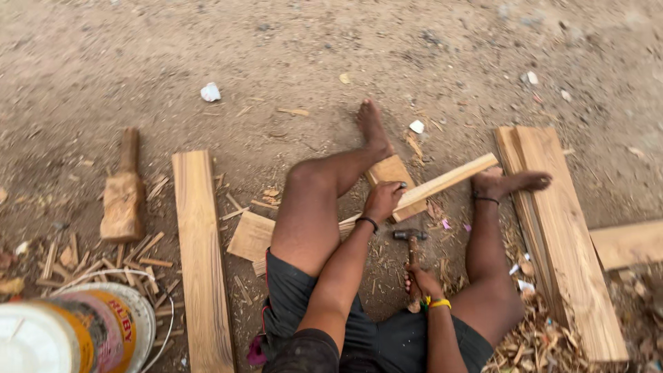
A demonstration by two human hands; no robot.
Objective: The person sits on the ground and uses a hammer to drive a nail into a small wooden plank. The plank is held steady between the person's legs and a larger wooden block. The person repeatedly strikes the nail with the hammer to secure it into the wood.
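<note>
I read the left hand [382, 200] as closed, fingers curled down over the near part of a wooden slat [442, 182]. The slat is pale, straight and narrow, with squared edges. It runs diagonally from beside the left knee up toward the right foot [507, 182], lying across a short wooden block [394, 173] on the ground. The left foot [373, 128] presses on the far side of that block.

The right hand [421, 283] is wrapped around the wooden handle of a hammer [411, 243]. Its dark metal head points away from me and sits just below the slat, apart from it.

A long plank [202, 255] lies to the left. A wooden mallet [123, 197] lies further left, and wider boards [566, 242] lie to the right
</note>
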